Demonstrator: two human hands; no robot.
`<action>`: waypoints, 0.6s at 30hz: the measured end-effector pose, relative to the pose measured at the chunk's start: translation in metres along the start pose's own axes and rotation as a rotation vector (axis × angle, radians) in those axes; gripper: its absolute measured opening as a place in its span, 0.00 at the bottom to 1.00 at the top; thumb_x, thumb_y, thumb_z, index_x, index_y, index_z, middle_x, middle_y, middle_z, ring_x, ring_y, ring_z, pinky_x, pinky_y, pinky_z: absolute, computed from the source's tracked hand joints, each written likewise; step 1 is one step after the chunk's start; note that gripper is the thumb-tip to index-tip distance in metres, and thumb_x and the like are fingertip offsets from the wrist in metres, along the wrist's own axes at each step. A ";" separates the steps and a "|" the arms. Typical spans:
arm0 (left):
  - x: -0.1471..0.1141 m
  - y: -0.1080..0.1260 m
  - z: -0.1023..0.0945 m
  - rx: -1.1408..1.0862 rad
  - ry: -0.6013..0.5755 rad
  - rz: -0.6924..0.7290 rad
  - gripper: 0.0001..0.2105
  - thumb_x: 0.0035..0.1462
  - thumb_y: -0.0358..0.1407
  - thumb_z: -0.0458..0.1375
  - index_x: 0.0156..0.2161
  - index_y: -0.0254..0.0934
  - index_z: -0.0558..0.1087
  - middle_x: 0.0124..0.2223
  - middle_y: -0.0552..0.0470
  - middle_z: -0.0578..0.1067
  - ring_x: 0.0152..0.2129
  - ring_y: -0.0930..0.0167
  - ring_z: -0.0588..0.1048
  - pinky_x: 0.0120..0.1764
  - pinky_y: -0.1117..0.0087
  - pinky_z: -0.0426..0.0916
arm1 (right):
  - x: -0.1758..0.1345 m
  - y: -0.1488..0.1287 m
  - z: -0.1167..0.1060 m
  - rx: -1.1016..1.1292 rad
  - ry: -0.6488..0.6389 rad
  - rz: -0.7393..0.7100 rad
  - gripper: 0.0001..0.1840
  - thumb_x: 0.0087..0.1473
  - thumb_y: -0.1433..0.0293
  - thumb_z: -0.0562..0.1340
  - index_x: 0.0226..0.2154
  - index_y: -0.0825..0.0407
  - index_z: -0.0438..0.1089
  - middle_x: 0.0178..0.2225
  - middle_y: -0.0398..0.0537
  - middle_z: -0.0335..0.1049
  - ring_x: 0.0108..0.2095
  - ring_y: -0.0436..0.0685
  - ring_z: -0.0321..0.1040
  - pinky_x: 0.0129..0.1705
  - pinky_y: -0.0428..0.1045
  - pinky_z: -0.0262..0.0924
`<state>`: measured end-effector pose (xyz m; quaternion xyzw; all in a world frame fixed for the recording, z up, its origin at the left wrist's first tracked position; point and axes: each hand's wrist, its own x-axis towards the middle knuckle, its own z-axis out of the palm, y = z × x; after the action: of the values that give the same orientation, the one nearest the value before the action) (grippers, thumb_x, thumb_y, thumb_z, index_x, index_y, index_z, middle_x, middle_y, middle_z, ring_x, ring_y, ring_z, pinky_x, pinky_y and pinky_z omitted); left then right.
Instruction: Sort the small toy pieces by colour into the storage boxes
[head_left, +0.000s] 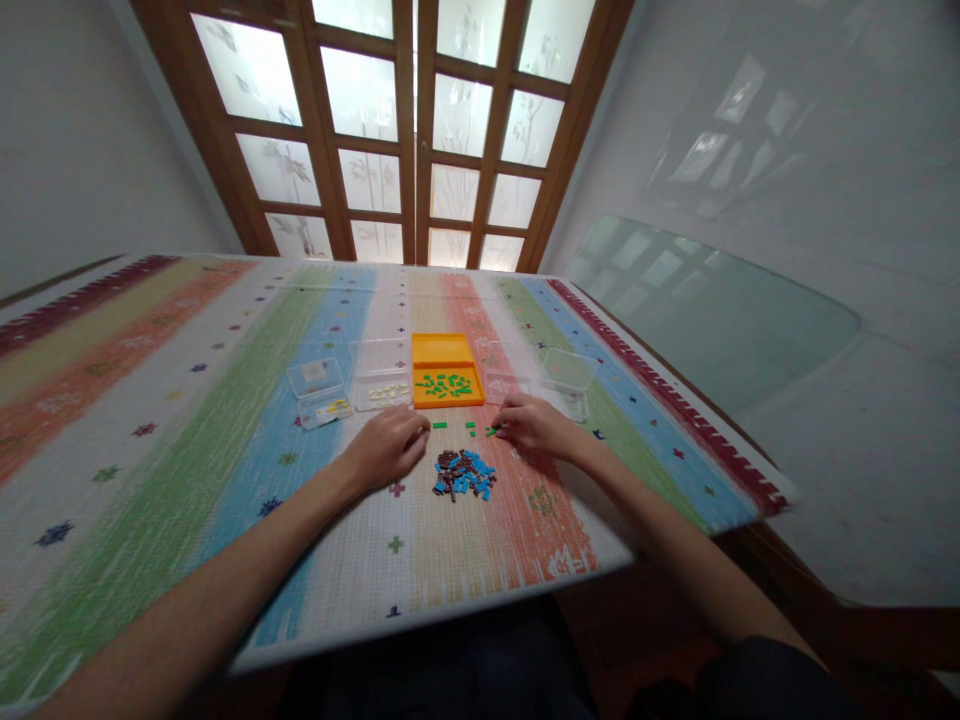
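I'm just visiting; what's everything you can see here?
Glazed doors: two, brown with pale panes, far end
Walls: two, whitish, left and right
Panel: one, pale green, right side
Striped tablecloth: one, multicoloured, centre
Open case: one, orange, mid-tablecloth
Green bricks: many, green, inside the case
Loose bricks: a few, green, before the case
Brick pile: one, blue and brown, front centre
Clear boxes: about four, transparent, flanking the case
Yellow pieces: a few, yellow, in the leftmost box
Cream pieces: several, cream, in the next box
Clothing: count unclear, dark, bottom edge
Forearms: two, bare, foreground
Left hand: one, bare, left of the loose bricks
Right hand: one, bare, at the rightmost loose brick
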<state>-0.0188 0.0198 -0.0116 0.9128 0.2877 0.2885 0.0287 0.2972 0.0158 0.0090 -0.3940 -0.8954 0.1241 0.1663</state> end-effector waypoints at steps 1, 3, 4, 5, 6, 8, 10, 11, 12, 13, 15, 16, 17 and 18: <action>0.000 0.000 0.000 0.001 0.000 0.001 0.08 0.65 0.31 0.51 0.37 0.37 0.72 0.32 0.47 0.77 0.31 0.65 0.74 0.37 0.63 0.70 | 0.000 0.000 0.000 -0.005 0.000 -0.001 0.06 0.60 0.74 0.65 0.37 0.51 0.79 0.36 0.49 0.72 0.36 0.54 0.68 0.40 0.49 0.62; 0.000 0.000 0.000 0.002 -0.001 0.001 0.08 0.65 0.31 0.51 0.37 0.37 0.72 0.33 0.46 0.77 0.31 0.65 0.74 0.37 0.63 0.70 | 0.001 0.000 -0.001 -0.004 0.013 -0.003 0.06 0.59 0.73 0.65 0.37 0.51 0.80 0.36 0.50 0.72 0.37 0.55 0.68 0.40 0.49 0.63; 0.000 0.000 0.000 0.001 -0.001 0.002 0.08 0.65 0.31 0.51 0.37 0.37 0.72 0.33 0.46 0.77 0.31 0.65 0.74 0.37 0.63 0.70 | 0.001 0.000 -0.001 0.002 0.025 -0.006 0.06 0.59 0.73 0.66 0.38 0.51 0.80 0.37 0.51 0.72 0.37 0.55 0.68 0.40 0.49 0.63; 0.000 -0.001 0.000 -0.001 -0.001 0.001 0.08 0.65 0.31 0.51 0.37 0.37 0.72 0.33 0.46 0.77 0.31 0.65 0.74 0.37 0.63 0.70 | 0.001 0.000 0.000 0.012 0.037 -0.011 0.06 0.59 0.73 0.66 0.38 0.51 0.80 0.38 0.52 0.72 0.38 0.55 0.69 0.41 0.50 0.63; 0.000 -0.001 0.000 -0.003 -0.001 0.000 0.08 0.65 0.31 0.51 0.37 0.37 0.72 0.33 0.46 0.77 0.31 0.65 0.74 0.37 0.63 0.70 | 0.002 0.001 0.000 0.027 0.045 -0.020 0.06 0.59 0.73 0.66 0.38 0.52 0.80 0.39 0.53 0.73 0.38 0.56 0.69 0.41 0.50 0.64; -0.001 -0.001 0.000 -0.009 -0.005 -0.003 0.08 0.65 0.31 0.51 0.37 0.37 0.72 0.33 0.47 0.77 0.31 0.65 0.74 0.38 0.63 0.70 | 0.002 0.003 0.001 0.066 0.050 -0.040 0.05 0.58 0.73 0.67 0.37 0.52 0.80 0.38 0.53 0.74 0.38 0.56 0.70 0.41 0.50 0.64; 0.000 0.000 0.000 -0.011 -0.008 -0.005 0.08 0.65 0.31 0.51 0.37 0.37 0.72 0.33 0.47 0.77 0.31 0.65 0.74 0.38 0.63 0.70 | 0.003 0.006 0.003 0.102 0.046 -0.056 0.05 0.59 0.73 0.67 0.37 0.52 0.81 0.36 0.52 0.75 0.37 0.55 0.71 0.40 0.49 0.65; 0.000 0.000 -0.001 -0.011 -0.008 -0.004 0.08 0.65 0.31 0.51 0.37 0.37 0.72 0.33 0.47 0.77 0.31 0.65 0.74 0.38 0.63 0.70 | 0.003 0.007 0.003 0.113 0.047 -0.058 0.05 0.59 0.73 0.66 0.36 0.51 0.81 0.36 0.52 0.75 0.37 0.54 0.71 0.40 0.49 0.65; 0.000 0.000 -0.001 -0.012 -0.009 -0.004 0.08 0.65 0.31 0.51 0.37 0.37 0.72 0.33 0.47 0.77 0.31 0.65 0.74 0.38 0.63 0.70 | 0.003 0.009 0.004 0.118 0.049 -0.058 0.06 0.59 0.73 0.66 0.36 0.51 0.81 0.35 0.51 0.75 0.36 0.54 0.71 0.39 0.49 0.65; 0.000 0.000 -0.001 -0.014 -0.010 -0.004 0.08 0.65 0.31 0.51 0.37 0.37 0.72 0.33 0.47 0.77 0.31 0.65 0.74 0.38 0.63 0.70 | 0.003 0.010 0.005 0.119 0.052 -0.055 0.06 0.60 0.72 0.66 0.36 0.50 0.81 0.35 0.50 0.76 0.36 0.54 0.71 0.39 0.49 0.65; 0.000 0.001 -0.001 -0.020 -0.012 -0.008 0.08 0.65 0.31 0.51 0.37 0.37 0.72 0.33 0.47 0.77 0.31 0.65 0.74 0.38 0.63 0.70 | 0.002 0.011 0.007 0.112 0.061 -0.049 0.06 0.60 0.71 0.66 0.35 0.49 0.81 0.34 0.50 0.76 0.35 0.54 0.71 0.37 0.49 0.64; 0.000 0.001 -0.001 -0.024 -0.013 -0.008 0.08 0.65 0.31 0.51 0.37 0.37 0.72 0.33 0.47 0.77 0.31 0.66 0.74 0.38 0.63 0.70 | 0.002 0.012 0.008 0.107 0.065 -0.047 0.07 0.59 0.71 0.66 0.34 0.49 0.82 0.33 0.49 0.75 0.34 0.53 0.70 0.37 0.49 0.64; 0.000 0.001 -0.001 -0.026 -0.011 -0.006 0.08 0.65 0.31 0.51 0.37 0.37 0.72 0.33 0.47 0.77 0.31 0.66 0.74 0.38 0.63 0.70 | 0.002 0.012 0.009 0.102 0.070 -0.044 0.07 0.59 0.72 0.66 0.34 0.49 0.82 0.33 0.49 0.75 0.33 0.53 0.70 0.36 0.48 0.63; 0.000 0.001 -0.001 -0.025 -0.008 -0.005 0.07 0.65 0.31 0.51 0.37 0.38 0.72 0.33 0.47 0.77 0.31 0.66 0.74 0.38 0.63 0.70 | 0.002 0.012 0.010 0.097 0.073 -0.041 0.07 0.59 0.72 0.66 0.34 0.49 0.82 0.32 0.49 0.75 0.33 0.53 0.69 0.35 0.48 0.63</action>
<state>-0.0189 0.0193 -0.0106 0.9128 0.2860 0.2885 0.0421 0.2998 0.0244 -0.0043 -0.3711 -0.8896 0.1497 0.2202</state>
